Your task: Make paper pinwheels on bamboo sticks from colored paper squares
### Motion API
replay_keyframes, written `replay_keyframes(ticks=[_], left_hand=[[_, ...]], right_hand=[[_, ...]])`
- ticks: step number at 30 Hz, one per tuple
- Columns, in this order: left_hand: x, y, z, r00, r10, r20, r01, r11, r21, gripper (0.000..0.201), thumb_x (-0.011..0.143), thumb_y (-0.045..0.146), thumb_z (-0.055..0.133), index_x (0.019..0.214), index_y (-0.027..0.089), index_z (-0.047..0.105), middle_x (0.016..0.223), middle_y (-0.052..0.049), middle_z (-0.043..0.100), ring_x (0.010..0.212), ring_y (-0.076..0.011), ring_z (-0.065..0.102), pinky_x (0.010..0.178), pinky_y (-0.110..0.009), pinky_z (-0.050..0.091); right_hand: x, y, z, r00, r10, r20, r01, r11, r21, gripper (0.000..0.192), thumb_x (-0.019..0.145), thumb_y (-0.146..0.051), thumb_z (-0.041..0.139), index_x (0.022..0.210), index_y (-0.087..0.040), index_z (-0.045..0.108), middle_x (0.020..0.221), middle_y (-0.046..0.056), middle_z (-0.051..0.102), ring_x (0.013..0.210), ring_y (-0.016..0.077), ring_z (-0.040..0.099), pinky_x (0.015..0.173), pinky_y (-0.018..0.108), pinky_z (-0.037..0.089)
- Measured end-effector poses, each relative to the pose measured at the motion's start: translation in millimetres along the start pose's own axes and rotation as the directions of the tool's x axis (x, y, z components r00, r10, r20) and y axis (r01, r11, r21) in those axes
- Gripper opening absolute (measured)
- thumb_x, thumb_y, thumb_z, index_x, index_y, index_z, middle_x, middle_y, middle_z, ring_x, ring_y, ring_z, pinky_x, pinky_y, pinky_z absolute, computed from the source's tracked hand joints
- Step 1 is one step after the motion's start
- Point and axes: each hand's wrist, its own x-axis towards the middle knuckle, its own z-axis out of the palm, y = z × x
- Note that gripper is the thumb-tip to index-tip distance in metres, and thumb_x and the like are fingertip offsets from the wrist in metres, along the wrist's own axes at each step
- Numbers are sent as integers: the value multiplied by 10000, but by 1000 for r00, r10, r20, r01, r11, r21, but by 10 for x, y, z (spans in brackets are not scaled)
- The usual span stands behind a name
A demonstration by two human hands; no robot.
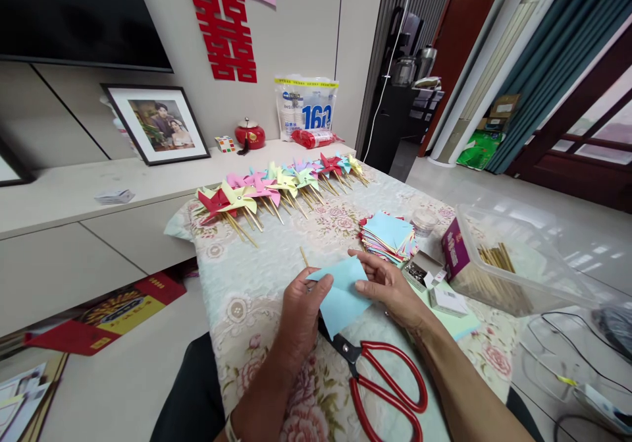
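A light blue paper piece (345, 300) is pinched between thumb and fingers of my left hand (297, 313). My right hand (388, 287) grips the same sheet at its right edge. A thin wooden stick (303, 256) juts out above my left fingers; whether that hand holds it I cannot tell. Below the paper lie scissors (351, 355) with red handles, their blades partly hidden by the paper and hand. Beyond my right hand sits a stack of coloured paper squares (388, 231). A small open box of metal fasteners (416, 272) stands beside my right wrist.
Finished paper pinwheels (284, 184) on sticks line the table's far edge. A transparent plastic bin (523, 284) of wooden sticks is at right, near a small white box (448, 302) and a round tape roll (424, 218). Behind, a cabinet (64, 198) bears a framed photo (160, 126).
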Motion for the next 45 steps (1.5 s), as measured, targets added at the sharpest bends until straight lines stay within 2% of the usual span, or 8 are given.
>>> replay_keyframes(ticks=[5,9,14,23,29,33,37,45], left_hand=[[-30,19,21,998,-33,48,33,999,15,389,660,390,859,871,148,639,631,15,656,530,-108,559,534,-229,438],[-43,53,57,990,-23,139,33,997,-68,488,752,466,778,1085,143,628,887,-79,737,736,-186,670,665,-289,504],[2,-42,28,984,-5,176,9,1000,-18,685,635,412,873,1209,154,603,1130,-151,710,938,-266,684,806,-364,508],[-48,-53,25,917,9,400,-33,998,54,873,554,356,929,1317,202,533,1131,-124,707,1015,-281,661,874,-368,511],[-27,-66,26,991,0,132,-23,985,173,511,650,348,874,1069,128,681,898,-65,752,762,-175,657,732,-280,526],[11,-95,-13,999,45,-15,-43,995,85,358,637,333,869,878,112,723,737,-29,726,638,-151,618,652,-277,524],[18,-77,-7,998,60,-25,-59,998,31,309,633,300,870,847,125,734,732,-34,738,641,-163,634,648,-283,529],[-21,-31,59,992,92,81,-91,996,-13,405,680,322,845,1023,125,762,898,-72,787,780,-211,699,744,-306,548]], right_hand=[[16,33,32,997,74,-37,-74,997,-2,676,641,-228,886,1264,-224,623,938,9,753,797,189,687,731,312,530],[58,59,76,988,10,-152,3,997,81,513,628,-246,889,1101,-201,694,831,-3,759,674,159,665,635,269,520],[93,72,177,957,-22,-289,82,977,198,400,563,-258,919,904,-177,728,738,0,762,572,132,628,554,236,486],[104,167,297,900,-10,-436,153,943,295,432,531,-224,928,907,-189,717,802,-2,784,619,139,652,598,253,520],[101,188,310,952,-28,-304,125,944,305,387,568,-228,923,899,-179,729,811,12,785,655,146,672,650,262,538],[75,190,322,977,-4,-213,71,949,309,342,614,-255,904,905,-174,742,727,5,759,565,134,627,565,253,503],[64,180,318,979,6,-202,52,958,280,414,603,-241,905,977,-176,738,734,8,761,569,148,634,557,265,504],[71,185,345,966,-39,-256,106,961,253,434,589,-246,912,977,-196,724,823,26,785,696,192,689,691,318,543]])
